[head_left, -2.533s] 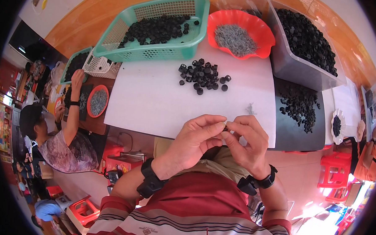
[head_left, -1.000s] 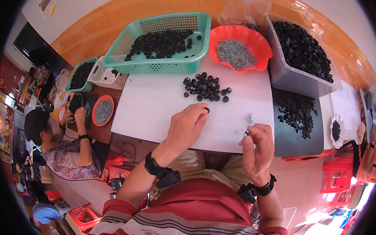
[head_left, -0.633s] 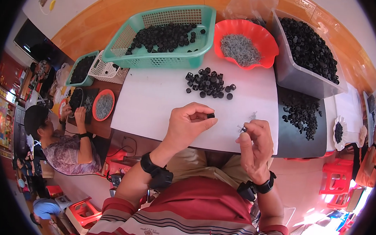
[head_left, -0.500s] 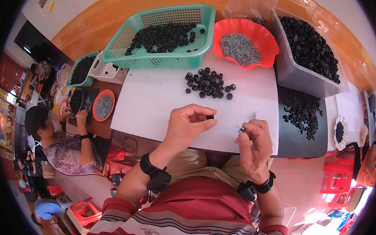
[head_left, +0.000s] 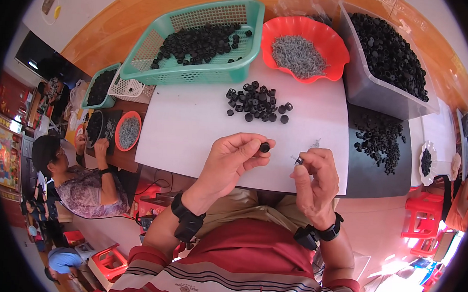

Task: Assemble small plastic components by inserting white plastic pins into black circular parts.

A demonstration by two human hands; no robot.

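Over the front part of the white board (head_left: 187, 139), my left hand (head_left: 227, 160) pinches a small round black plastic cap (head_left: 265, 147) between thumb and fingertips. To its right, my right hand (head_left: 318, 177) is closed on a small black plastic piece (head_left: 298, 160) with a thin grey metal pin (head_left: 294, 158) sticking out of it. The two held parts are apart. Just beyond my right hand lies a little heap of grey pins (head_left: 316, 144). Farther back on the board is a loose pile of black caps (head_left: 257, 101).
A green basket (head_left: 195, 76) with black caps, a red bowl (head_left: 340, 51) of grey pins and a grey bin (head_left: 372, 94) full of black parts line the back. Small black pieces (head_left: 380, 139) lie on a dark mat at right. Another person (head_left: 91, 187) works at left.
My left hand has turned the cap, so its round face now shows. The right hand keeps its hold, nearly still. The view has shifted slightly.
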